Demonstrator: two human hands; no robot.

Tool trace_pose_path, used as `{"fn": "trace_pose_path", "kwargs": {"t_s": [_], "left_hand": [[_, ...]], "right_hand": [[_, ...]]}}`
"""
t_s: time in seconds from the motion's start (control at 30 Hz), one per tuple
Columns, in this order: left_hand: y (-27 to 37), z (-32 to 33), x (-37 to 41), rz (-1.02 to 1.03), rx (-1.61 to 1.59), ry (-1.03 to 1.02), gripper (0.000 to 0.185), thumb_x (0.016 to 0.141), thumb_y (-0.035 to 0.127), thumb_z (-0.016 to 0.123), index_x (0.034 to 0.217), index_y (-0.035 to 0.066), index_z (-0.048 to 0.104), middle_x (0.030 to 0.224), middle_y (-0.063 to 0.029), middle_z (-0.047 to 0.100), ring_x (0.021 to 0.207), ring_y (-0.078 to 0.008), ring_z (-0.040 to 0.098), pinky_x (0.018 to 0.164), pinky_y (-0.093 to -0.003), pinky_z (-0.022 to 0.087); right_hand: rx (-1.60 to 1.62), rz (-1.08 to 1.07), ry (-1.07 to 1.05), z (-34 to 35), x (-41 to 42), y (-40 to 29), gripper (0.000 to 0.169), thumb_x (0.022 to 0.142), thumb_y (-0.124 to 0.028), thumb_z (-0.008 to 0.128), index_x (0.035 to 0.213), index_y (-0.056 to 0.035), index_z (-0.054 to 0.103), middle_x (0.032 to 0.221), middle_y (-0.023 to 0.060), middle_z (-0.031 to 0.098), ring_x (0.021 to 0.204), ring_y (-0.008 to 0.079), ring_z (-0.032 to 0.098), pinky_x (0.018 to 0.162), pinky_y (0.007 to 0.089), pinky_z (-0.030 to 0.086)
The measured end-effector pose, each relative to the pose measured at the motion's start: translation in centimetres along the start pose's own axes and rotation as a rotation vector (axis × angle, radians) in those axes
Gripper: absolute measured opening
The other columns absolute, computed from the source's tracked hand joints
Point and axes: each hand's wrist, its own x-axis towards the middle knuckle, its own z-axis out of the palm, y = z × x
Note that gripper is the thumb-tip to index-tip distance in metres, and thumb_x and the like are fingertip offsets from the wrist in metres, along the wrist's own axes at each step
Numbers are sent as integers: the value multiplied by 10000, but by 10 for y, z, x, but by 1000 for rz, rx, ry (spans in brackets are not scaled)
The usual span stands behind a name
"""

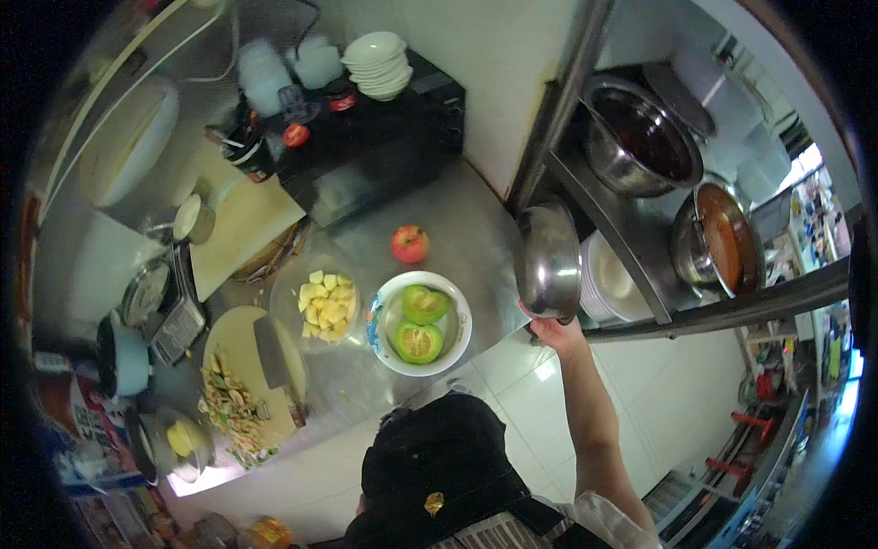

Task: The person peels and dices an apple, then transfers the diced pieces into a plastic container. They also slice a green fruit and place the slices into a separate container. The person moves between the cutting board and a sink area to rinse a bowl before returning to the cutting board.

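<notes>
In the head view, my right hand (557, 336) grips the lower rim of a steel bowl (549, 261), tilted on its side by the shelf post. My left hand is out of view. Before me a white bowl (466, 341) with a patterned rim holds two cut green citrus halves (420, 342). Just behind it sits a red apple (409, 244). To its left a clear bowl (281, 322) contains pale yellow fruit chunks (326, 309). Farther left, a cleaver (271, 352) lies on a round cutting board (240, 329) beside a pile of chopped food (230, 405).
At right, a metal shelf (610, 226) carries a steel pot of dark liquid (641, 137) and one of orange-brown sauce (720, 237); stacked white plates (607, 278) stand beneath. White bowls (378, 65) are piled on a black surface at the back. A kitchen scale (180, 333) stands left.
</notes>
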Motion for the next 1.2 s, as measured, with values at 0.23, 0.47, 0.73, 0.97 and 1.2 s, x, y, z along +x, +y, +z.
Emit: {"fn": "trace_pose_path", "kwargs": {"t_s": [0.23,0.47,0.73,0.97,1.2], "left_hand": [[-83,8,5,295,-101,89,526,957,419,533,1340,57,534,1206,-229,636,1112,-349,616,967,-432,469],[-95,49,-25,-459,-707,-15,705,894,595,537,1170,-45,647,1067,-196,699,969,-305,682,884,-410,519],[-153,92,-60,-523,-1002,228,635,926,613,484,1083,48,727,993,-123,724,901,-245,678,886,-380,496],[-226,108,-84,-490,-1318,596,666,881,557,566,1251,7,629,1204,-181,664,1109,-286,630,978,-338,455],[-230,50,-211,109,-2486,1425,573,1001,476,451,1411,76,450,1388,-120,538,1221,-244,558,1017,-486,412]], "right_hand": [[-528,-442,304,94,0,23,364,840,-6,614,1187,-45,512,1144,110,618,974,244,644,740,372,576],[-810,-185,36,176,38,165,480,747,56,618,1211,-46,556,1071,58,625,962,196,601,797,344,517],[-1125,381,-337,220,-29,444,417,709,2,635,1120,-47,590,1053,54,613,971,201,584,853,307,465],[-1162,1106,-785,219,-173,655,479,769,87,572,1236,16,490,1135,145,608,1078,306,603,897,470,526],[-1547,1675,-1233,198,-321,788,467,818,80,535,1271,13,444,1184,143,571,1069,263,604,887,451,544]]}}
